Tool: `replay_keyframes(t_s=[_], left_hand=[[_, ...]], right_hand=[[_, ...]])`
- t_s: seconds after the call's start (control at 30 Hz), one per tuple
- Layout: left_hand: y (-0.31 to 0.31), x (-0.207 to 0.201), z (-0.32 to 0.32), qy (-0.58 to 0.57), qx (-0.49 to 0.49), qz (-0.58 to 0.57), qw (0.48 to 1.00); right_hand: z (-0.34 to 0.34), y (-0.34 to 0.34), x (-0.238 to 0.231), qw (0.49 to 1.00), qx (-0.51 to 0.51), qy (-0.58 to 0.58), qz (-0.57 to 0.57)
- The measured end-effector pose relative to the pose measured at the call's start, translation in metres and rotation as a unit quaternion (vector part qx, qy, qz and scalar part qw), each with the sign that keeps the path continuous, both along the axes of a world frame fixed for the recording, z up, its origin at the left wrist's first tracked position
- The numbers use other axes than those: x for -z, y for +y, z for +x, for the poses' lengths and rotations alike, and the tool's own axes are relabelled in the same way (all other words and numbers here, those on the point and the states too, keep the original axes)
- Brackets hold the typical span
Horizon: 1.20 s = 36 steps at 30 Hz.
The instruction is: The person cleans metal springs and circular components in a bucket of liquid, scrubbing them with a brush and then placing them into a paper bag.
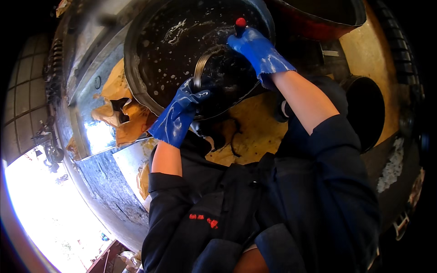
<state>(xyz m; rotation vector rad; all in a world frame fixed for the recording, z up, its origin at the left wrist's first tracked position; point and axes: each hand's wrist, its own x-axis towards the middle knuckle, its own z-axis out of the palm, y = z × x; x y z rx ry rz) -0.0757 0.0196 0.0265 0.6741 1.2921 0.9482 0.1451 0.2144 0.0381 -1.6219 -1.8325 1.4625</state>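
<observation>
Both my hands wear wet blue rubber gloves over a round black tub of dark, sudsy liquid. At the tub's near left side, my left hand is closed around the lower end of a shiny curved metal ring. Only one arc of the ring catches the light; its remainder is lost in the dark liquid. Over the right part of the tub, my right hand is wrapped around a dark handle with a red end. The handle's lower part is hidden by the glove, so its kind cannot be made out.
A second, reddish tub stands at the far right, close to the first. Torn brown paper lies left of the tub. A dark round opening is at my right. Beneath the tub shows a yellowish, stained floor.
</observation>
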Motion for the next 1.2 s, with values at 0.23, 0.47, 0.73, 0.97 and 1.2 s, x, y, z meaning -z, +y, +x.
replay_keyframes(t_s=[0.23, 0.47, 0.73, 0.97, 1.2], left_hand=[[-0.006, -0.017, -0.013, 0.283, 0.042, -0.071, 0.956], [-0.017, -0.006, -0.026, 0.177, -0.044, -0.027, 0.983], [-0.008, 0.011, -0.027, 0.121, -0.072, -0.025, 0.990], [-0.009, 0.023, -0.040, 0.065, -0.069, -0.020, 0.995], [-0.012, 0.020, -0.041, 0.060, -0.078, -0.048, 0.994]], right_hand=[[-0.026, -0.012, 0.003, 0.983, -0.071, 0.158, -0.057], [-0.095, -0.062, -0.016, 0.954, -0.288, 0.078, -0.005], [-0.077, -0.022, 0.036, 0.988, -0.125, 0.084, -0.041], [-0.085, -0.043, 0.010, 0.964, -0.227, 0.109, -0.083], [-0.079, -0.037, -0.005, 0.965, -0.125, 0.205, -0.111]])
